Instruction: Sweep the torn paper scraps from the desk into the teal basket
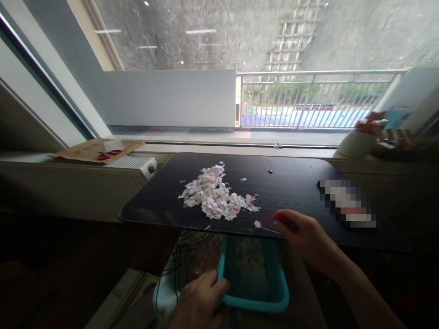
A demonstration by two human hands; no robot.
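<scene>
A heap of small cut paper pieces (214, 194), mostly white with some pink, lies on the dark tabletop (288, 183). Just below the table's front edge is a teal plastic basket (255, 305). My left hand (202, 297) is closed on its left rim, fingers partly hidden. At the table edge, my right hand (297, 226) pinches a thin, see-through pinkish piece (267, 222) that looks like plastic; its exact kind is unclear. One white scrap (257, 224) lies against that piece's left end, to the right of the heap.
A blurred-out flat object (348, 203) is at the table's right. Red-handled scissors (109, 155) lie on a brown paper bag (82, 150) on the left sill, above a white radiator (133, 165). A white vase (356, 142) stands at right before the window.
</scene>
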